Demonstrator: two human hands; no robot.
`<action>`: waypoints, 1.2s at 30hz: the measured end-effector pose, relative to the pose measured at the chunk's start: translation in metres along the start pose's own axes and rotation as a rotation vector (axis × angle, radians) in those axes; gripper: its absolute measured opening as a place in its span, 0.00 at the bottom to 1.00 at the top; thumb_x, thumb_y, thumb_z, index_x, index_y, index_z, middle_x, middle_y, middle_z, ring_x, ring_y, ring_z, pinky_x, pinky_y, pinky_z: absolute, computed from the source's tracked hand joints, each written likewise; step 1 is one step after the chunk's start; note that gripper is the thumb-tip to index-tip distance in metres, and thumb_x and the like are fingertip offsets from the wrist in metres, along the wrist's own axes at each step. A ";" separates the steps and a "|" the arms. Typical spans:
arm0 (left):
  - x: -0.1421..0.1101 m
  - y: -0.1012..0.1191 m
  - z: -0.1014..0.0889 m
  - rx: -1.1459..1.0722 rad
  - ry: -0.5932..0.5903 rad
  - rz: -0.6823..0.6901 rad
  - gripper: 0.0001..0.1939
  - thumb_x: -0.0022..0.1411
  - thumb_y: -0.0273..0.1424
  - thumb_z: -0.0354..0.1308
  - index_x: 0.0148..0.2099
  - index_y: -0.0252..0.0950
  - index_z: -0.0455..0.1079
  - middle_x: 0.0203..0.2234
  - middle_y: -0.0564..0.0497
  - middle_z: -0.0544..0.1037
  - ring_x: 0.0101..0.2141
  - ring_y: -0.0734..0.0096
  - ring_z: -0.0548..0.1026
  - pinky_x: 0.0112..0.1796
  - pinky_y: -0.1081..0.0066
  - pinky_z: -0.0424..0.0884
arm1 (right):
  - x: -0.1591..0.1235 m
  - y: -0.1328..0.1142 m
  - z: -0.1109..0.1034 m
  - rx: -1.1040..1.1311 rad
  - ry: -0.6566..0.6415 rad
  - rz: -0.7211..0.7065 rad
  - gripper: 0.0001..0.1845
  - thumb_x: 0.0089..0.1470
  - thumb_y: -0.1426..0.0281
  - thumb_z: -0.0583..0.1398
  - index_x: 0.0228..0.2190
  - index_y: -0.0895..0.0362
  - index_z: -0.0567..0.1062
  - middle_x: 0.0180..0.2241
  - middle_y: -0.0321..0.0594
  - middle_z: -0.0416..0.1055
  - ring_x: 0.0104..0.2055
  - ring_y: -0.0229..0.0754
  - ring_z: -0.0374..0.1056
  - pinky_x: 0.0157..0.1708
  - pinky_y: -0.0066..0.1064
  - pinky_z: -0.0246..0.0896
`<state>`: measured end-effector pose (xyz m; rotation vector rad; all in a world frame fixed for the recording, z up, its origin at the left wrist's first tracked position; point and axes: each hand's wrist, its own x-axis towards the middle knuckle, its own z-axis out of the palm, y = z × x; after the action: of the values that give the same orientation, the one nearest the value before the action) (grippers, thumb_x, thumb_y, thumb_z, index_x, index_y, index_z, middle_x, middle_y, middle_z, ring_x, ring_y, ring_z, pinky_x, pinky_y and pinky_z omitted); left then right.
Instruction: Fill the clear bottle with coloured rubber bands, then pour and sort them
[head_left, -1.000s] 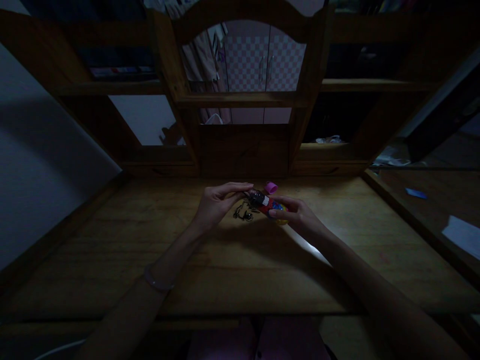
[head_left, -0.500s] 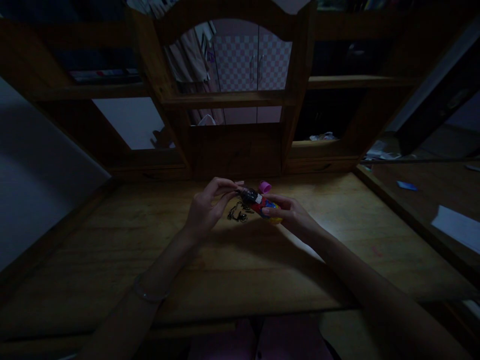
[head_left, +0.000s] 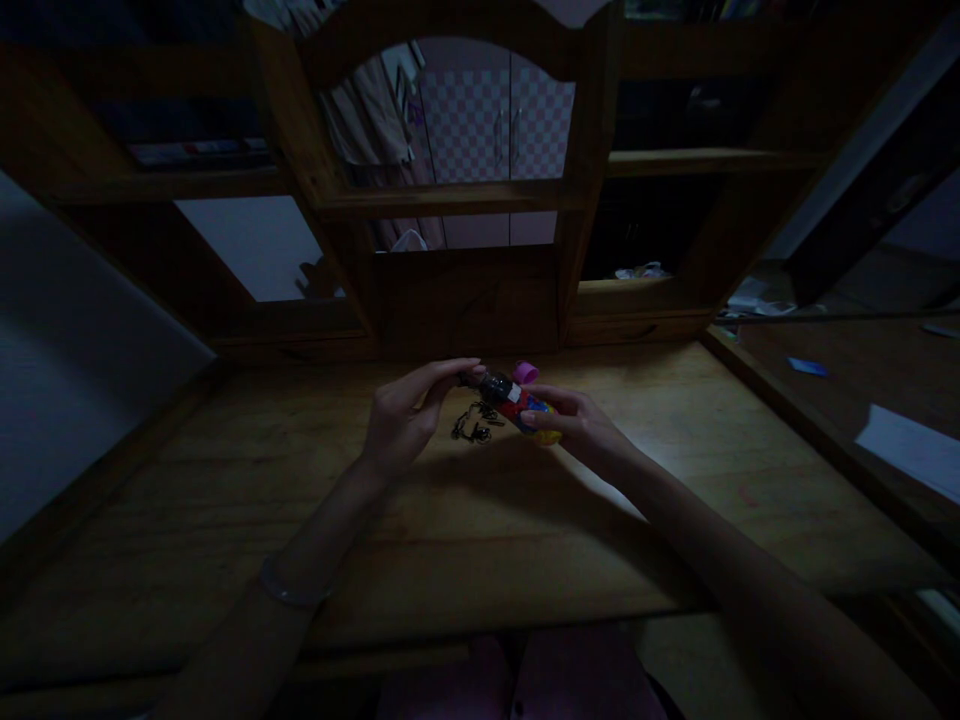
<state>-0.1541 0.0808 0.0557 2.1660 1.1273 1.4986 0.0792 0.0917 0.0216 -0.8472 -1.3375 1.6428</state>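
Observation:
My right hand is wrapped around a small clear bottle with a red, blue and yellow label and dark contents near its neck. The bottle lies tilted, its neck end toward the left. At that end, the fingers of my left hand are pressed together around something small and dark that I cannot make out. Beneath the bottle, several small dark thin pieces, perhaps hairpins, lie in a loose heap on the wooden desk. Just behind the bottle is a pink cap.
A wooden shelf unit rises at the desk's back. To the right, beyond a raised wooden edge, a lower surface holds a blue card and white paper. A pale wall borders the left side.
My left fingers pulled slightly away from the bottle's neck, then moved back against it. The right hand keeps its hold on the bottle. The whole view has shifted slightly.

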 end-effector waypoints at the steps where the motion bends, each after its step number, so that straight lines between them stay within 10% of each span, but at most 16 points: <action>1: 0.000 0.000 0.000 0.007 0.000 0.008 0.14 0.68 0.28 0.53 0.52 0.41 0.73 0.44 0.50 0.81 0.46 0.68 0.79 0.52 0.65 0.74 | 0.000 0.001 0.000 -0.015 -0.002 -0.008 0.24 0.45 0.62 0.70 0.46 0.51 0.78 0.46 0.42 0.75 0.49 0.49 0.69 0.54 0.44 0.57; 36: 0.003 -0.006 -0.005 -0.121 -0.116 -0.107 0.18 0.63 0.32 0.59 0.56 0.42 0.71 0.40 0.50 0.81 0.42 0.68 0.80 0.49 0.63 0.77 | -0.002 0.001 0.007 0.007 -0.085 0.000 0.24 0.46 0.63 0.70 0.47 0.50 0.78 0.46 0.41 0.75 0.50 0.50 0.69 0.54 0.45 0.57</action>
<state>-0.1602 0.0858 0.0565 2.0500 1.0673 1.3415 0.0741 0.0868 0.0218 -0.7808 -1.3887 1.6987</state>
